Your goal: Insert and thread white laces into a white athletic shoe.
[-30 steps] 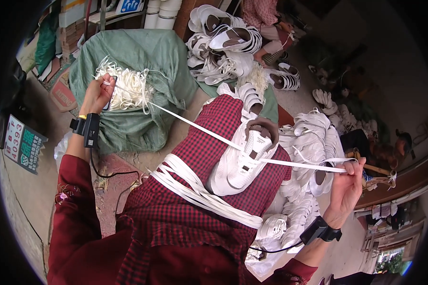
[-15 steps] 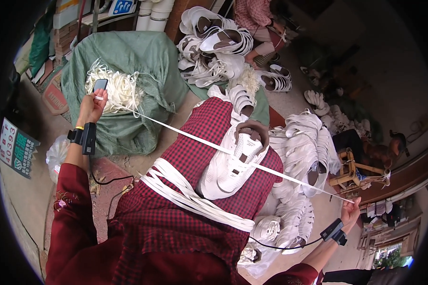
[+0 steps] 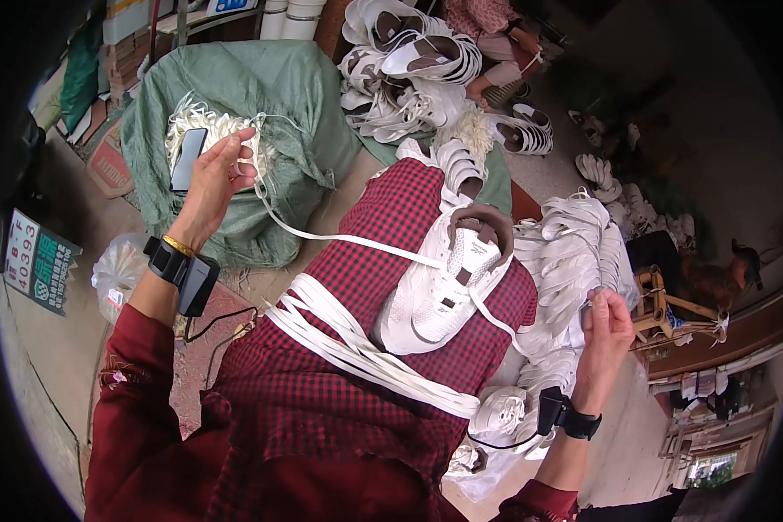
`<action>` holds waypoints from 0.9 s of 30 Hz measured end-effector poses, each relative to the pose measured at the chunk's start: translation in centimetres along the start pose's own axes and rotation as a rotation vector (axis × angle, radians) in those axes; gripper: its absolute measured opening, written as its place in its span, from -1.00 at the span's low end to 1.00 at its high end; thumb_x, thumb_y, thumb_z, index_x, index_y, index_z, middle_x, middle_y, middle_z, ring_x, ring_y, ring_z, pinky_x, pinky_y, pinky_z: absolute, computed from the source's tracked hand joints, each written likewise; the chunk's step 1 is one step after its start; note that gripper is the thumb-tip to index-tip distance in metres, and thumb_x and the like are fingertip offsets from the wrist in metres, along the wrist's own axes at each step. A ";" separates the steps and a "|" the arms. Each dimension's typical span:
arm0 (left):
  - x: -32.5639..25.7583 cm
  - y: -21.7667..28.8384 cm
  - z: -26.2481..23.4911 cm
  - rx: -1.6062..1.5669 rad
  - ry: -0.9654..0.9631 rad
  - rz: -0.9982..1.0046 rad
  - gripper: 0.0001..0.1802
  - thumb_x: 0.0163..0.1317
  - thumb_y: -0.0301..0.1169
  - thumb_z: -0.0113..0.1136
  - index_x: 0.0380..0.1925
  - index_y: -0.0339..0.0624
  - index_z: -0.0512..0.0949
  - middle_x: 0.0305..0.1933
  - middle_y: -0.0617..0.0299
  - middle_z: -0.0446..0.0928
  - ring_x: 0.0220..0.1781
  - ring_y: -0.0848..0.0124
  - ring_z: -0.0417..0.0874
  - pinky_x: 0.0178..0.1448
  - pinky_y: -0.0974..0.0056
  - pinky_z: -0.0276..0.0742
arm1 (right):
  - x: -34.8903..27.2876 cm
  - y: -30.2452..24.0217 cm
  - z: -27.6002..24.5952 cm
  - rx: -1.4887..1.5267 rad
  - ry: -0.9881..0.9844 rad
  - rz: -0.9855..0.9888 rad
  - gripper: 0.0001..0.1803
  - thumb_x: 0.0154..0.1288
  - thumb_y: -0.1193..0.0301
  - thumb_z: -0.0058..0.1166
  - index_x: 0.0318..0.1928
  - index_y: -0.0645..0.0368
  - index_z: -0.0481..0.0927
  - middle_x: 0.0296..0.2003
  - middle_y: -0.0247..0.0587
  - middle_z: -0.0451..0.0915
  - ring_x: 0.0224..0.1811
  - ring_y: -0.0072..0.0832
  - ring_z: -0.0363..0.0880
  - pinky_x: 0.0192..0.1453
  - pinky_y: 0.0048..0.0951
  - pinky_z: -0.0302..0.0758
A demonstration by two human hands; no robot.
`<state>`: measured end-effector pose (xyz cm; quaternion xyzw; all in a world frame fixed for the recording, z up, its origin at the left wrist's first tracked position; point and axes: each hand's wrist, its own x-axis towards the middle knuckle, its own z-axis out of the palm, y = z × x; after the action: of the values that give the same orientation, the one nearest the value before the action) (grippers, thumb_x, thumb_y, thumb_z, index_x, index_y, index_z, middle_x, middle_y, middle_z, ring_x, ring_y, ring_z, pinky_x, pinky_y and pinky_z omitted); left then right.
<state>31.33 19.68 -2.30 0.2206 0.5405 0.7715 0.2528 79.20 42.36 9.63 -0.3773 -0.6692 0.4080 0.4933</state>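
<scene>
White shoe (image 3: 422, 300) with small dark mark (image 3: 446, 304)

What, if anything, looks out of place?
One thing: a dark phone lies on the tangled white laces atop the green sack, beside the left hand. It looks odd as a lone gadget among loose strands. The white shoe shows no clear damage.

Shoe (image 3: 418, 309): white; lining (image 3: 497, 224), brown. Lace (image 3: 365, 241): plain white. Apron cloth (image 3: 391, 209): red-and-black check. Sleeves (image 3: 142, 361): dark red. Sack (image 3: 261, 74): muted green. Heaped laces (image 3: 191, 119): cream-white. Wristbands (image 3: 580, 424): black. Bracelet (image 3: 179, 247): yellow. Stacked uppers (image 3: 409, 65): white with brown linings. Wooden frame (image 3: 649, 320): tan.
</scene>
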 end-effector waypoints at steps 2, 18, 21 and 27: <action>-2.1 0.4 3.5 0.164 -0.103 0.066 -0.60 0.57 -0.21 0.03 0.22 -0.20 0.59 -0.24 0.49 0.41 -0.38 0.67 0.40 -0.19 0.49 0.39 | -1.6 -1.1 4.8 -0.282 -0.170 -0.259 -0.90 0.36 0.53 0.25 -0.15 0.28 0.68 -0.31 -0.33 0.66 -0.40 -0.66 0.49 -0.28 -0.63 0.44; -9.1 -1.8 15.5 0.331 -0.502 0.357 -0.89 0.25 -0.50 0.34 -0.24 -0.26 0.71 -0.39 0.19 0.56 -0.43 0.46 0.54 -0.33 0.32 0.47 | -2.7 -2.0 13.2 -1.103 -0.551 -0.618 -0.97 0.12 0.65 0.13 -0.40 0.37 0.55 -0.42 0.12 0.58 -0.38 0.06 0.63 -0.31 -0.05 0.52; -9.1 -2.4 16.4 0.279 -0.537 0.391 -0.91 0.29 -0.51 0.33 -0.23 -0.26 0.71 -0.43 0.31 0.51 -0.40 0.55 0.49 -0.35 0.37 0.40 | -2.3 -1.8 13.6 -1.153 -0.566 -0.620 -0.98 0.15 0.64 0.13 -0.39 0.38 0.57 -0.43 0.10 0.59 -0.39 0.01 0.64 -0.31 -0.12 0.52; -8.3 -4.2 17.4 0.231 -0.547 0.444 -0.93 0.23 -0.56 0.32 -0.30 -0.31 0.66 -0.41 0.21 0.55 -0.38 0.43 0.56 -0.31 0.30 0.49 | -1.6 -2.2 12.4 -0.803 -0.649 -0.323 -0.92 0.19 0.61 0.20 -0.32 0.41 0.64 -0.46 0.00 0.61 -0.44 -0.28 0.62 -0.28 -0.32 0.52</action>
<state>49.08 28.20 -1.29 0.5575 0.4753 0.6542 0.1880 67.30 37.94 8.85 -0.2830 -0.9400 0.1349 0.1346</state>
